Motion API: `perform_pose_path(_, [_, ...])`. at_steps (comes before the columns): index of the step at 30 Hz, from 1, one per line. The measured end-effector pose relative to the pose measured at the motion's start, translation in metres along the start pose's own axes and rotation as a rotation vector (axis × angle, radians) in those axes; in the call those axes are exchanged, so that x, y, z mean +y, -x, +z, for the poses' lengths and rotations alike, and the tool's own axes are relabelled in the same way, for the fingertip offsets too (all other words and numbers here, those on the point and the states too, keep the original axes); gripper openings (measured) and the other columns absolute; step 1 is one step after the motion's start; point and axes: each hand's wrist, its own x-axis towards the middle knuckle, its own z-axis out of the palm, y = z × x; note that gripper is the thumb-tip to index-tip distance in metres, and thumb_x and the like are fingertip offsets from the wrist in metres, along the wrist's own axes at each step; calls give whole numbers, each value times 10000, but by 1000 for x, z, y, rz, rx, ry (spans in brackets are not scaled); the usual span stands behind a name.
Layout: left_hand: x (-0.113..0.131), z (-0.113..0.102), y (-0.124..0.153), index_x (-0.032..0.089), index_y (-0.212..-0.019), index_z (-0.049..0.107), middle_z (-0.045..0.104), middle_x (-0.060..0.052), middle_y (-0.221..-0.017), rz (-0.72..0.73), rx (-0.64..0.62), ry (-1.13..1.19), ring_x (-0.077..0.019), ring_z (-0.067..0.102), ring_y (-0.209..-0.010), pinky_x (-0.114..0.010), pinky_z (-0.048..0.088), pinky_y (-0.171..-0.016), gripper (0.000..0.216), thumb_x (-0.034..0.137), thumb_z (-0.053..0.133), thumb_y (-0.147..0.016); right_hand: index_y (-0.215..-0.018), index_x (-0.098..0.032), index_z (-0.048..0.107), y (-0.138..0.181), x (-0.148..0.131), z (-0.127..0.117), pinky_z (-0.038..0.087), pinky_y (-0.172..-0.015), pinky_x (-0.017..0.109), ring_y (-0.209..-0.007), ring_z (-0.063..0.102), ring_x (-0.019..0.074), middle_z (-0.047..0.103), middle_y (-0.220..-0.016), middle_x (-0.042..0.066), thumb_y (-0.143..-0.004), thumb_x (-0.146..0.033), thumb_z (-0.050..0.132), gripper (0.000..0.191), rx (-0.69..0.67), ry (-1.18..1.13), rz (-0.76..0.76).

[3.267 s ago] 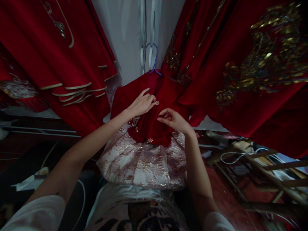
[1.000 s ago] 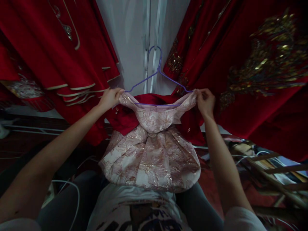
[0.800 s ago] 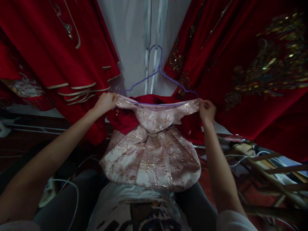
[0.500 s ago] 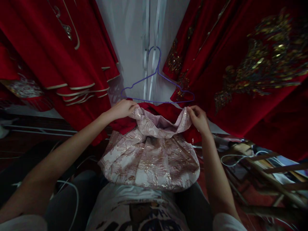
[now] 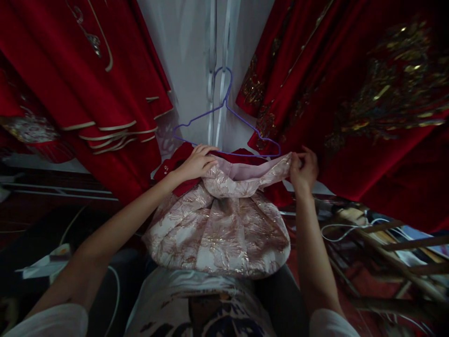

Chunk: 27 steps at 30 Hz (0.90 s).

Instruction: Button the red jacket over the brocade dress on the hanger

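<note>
Brocade dress (image 5: 217, 229) now sits off purple hanger (image 5: 224, 104), just below its bar; left hand (image 5: 196, 164) and right hand (image 5: 304, 167) grips stay clamped on its top edge.

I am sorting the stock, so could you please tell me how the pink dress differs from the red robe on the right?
The dress is pale pink with woven gold flowers; the robe is deep red with gold embroidery. The dress is bunched, its top edge held by the left hand and right hand; the robe hangs untouched. The dress looks much smaller than the robe. Both glint gold.
</note>
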Motion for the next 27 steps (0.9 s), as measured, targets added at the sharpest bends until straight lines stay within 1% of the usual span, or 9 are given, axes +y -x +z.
perform_pose_path(2, [4,-6,5,225,-910,714,521,-52,-1362,4,2,-2,-236,437,-1249,-531,240,-1136,307,368,444,-940,-806,-189,568,2,5,1,417,-989,482,-1120,574,277,627,-1147,154,-891,-374,508,212,26,23,20])
perform_pose_path(4, [7,-11,7,230,-905,711,523,-43,-1365,11,1,-2,-239,439,-1244,-529,252,-1125,292,359,451,-938,-813,-187,574,2,3,1,426,-977,476,-1100,586,277,638,-1131,153,-891,-369,512,207,46,20,32])
perform_pose_path(8, [11,-16,8,233,-900,706,539,-40,-1353,24,-3,-19,-246,448,-1230,-518,292,-1090,285,356,451,-939,-856,-197,586,-4,-13,1,452,-942,454,-1057,611,258,653,-1111,124,-915,-384,480,223,67,-26,20])
perform_pose_path(11, [14,-16,7,228,-897,700,551,-40,-1343,25,0,-30,-247,460,-1219,-509,315,-1073,288,355,446,-942,-864,-198,594,-18,-29,6,463,-922,432,-1029,621,245,665,-1069,116,-932,-400,452,256,57,-51,-26])
perform_pose_path(16, [18,-6,1,231,-956,688,556,-50,-1341,49,30,36,-234,479,-1218,-505,361,-1054,262,313,439,-946,-876,-206,614,-47,-58,33,454,-913,426,-986,616,246,674,-990,97,-939,-434,432,298,-44,-28,-127])
perform_pose_path(19, [22,4,-2,226,-986,676,550,-67,-1356,65,70,67,-230,469,-1243,-517,373,-1057,256,293,432,-950,-898,-215,607,-52,-72,57,449,-874,420,-905,616,248,657,-878,79,-950,-458,396,326,-97,-18,-97])
perform_pose_path(22, [25,9,-4,209,-995,666,542,-81,-1367,52,106,77,-222,459,-1268,-518,344,-1093,268,300,417,-958,-965,-217,582,-49,-78,73,430,-871,432,-897,606,249,641,-879,78,-966,-478,333,361,-121,-30,-48])
perform_pose_path(25, [22,2,-3,208,-1040,648,555,-76,-1352,35,93,112,-201,491,-1244,-489,334,-1110,291,311,384,-971,-985,-219,567,-46,-77,76,395,-906,480,-937,591,258,647,-939,86,-961,-512,324,381,-143,-35,-41])
perform_pose_path(27, [13,-9,0,210,-1051,644,585,-71,-1301,-33,134,111,-194,522,-1201,-448,374,-1079,304,327,375,-973,-982,-223,564,-47,-74,73,381,-918,500,-950,586,264,651,-957,88,-953,-535,326,394,-163,-43,-45])
